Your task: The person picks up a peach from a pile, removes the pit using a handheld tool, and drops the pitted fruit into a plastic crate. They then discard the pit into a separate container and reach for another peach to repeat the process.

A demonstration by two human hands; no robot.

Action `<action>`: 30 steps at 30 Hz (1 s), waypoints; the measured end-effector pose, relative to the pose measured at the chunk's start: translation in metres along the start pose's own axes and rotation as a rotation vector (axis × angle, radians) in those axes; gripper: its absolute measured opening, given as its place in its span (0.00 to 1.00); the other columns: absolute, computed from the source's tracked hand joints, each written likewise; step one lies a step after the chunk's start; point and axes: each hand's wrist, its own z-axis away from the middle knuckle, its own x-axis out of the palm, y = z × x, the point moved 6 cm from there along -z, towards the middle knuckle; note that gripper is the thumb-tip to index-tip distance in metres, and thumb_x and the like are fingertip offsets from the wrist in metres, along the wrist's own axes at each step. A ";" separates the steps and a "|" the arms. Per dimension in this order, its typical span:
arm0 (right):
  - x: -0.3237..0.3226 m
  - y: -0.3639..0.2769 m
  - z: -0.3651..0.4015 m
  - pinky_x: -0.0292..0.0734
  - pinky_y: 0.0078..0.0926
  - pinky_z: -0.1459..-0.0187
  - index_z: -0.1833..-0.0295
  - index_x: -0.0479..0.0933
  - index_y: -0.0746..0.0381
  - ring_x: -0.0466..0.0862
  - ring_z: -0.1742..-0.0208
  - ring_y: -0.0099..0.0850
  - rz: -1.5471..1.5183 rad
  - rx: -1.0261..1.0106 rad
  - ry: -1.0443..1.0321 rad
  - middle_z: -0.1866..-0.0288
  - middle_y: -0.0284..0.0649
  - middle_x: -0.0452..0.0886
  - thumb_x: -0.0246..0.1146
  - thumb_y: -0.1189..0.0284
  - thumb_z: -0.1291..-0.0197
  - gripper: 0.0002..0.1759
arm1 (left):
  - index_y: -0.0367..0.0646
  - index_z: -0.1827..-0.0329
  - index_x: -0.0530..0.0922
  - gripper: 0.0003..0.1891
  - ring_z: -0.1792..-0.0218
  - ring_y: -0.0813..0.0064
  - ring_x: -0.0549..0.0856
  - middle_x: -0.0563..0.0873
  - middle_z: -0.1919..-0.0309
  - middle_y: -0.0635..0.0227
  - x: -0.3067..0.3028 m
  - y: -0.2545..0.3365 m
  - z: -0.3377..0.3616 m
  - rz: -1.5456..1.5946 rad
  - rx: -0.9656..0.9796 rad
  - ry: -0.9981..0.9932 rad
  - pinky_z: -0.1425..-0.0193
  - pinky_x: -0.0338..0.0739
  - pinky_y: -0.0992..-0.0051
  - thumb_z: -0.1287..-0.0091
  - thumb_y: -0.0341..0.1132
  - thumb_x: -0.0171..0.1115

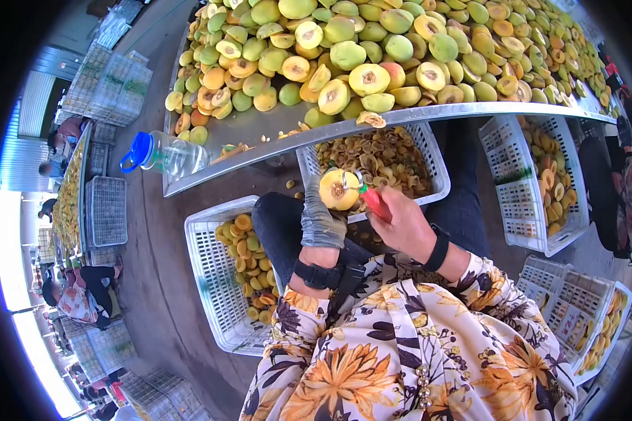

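My left hand, in a grey glove, is closed around a halved yellow peach, its cut face with the brown centre turned up. My right hand is bare and wraps round the red handle of a pitting tool. A green collar joins that handle to a metal loop, which touches the peach half at its right edge. Beneath both hands stands a white crate filled with brownish scraps and pits. To the left of my knee, another white crate holds yellow peach halves.
Halved peaches are heaped on a metal table with a raised rim. A blue-capped water bottle is at its left corner. Crates of fruit stand at right. Other people sit at a table far left.
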 end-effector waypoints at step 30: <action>0.033 0.010 0.010 0.69 0.43 0.72 0.63 0.62 0.71 0.76 0.72 0.56 -0.110 0.245 -0.207 0.78 0.58 0.73 0.56 0.81 0.56 0.13 | 0.35 0.59 0.78 0.17 0.68 0.73 0.82 0.82 0.67 0.64 0.039 0.019 -0.007 -0.320 0.199 -0.343 0.66 0.79 0.76 0.37 0.44 0.57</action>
